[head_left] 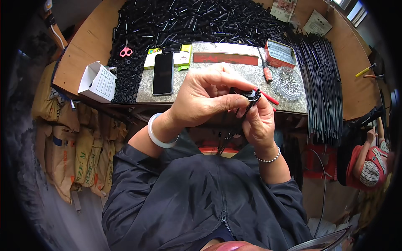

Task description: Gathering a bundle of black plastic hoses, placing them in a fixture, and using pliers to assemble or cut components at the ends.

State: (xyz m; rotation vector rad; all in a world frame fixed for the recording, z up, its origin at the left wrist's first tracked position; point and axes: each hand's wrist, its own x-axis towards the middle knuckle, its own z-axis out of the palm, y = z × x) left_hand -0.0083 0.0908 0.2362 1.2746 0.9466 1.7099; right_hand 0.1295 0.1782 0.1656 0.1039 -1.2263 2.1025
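My left hand [205, 96] is closed, thumb and fingers pinching a small black plastic part [252, 94] above the work board. My right hand [260, 123] is closed on the same part from the other side. Thin black strands [224, 140] hang below the hands toward my lap; how they join the part is hidden by the fingers. Just behind the right fingertips shows a red handle-like piece [270, 98]; whether it is held or lies on the board I cannot tell.
Black parts [188, 23] heap across the back. The board carries a phone [163, 74], screwdriver [266, 73], red tin [280, 54] and clear dish [288, 83]. Long black rods [320, 83] overhang the right edge. Pink scissors [125, 51] and a white box [98, 82] lie left; another person [368, 165] sits right.
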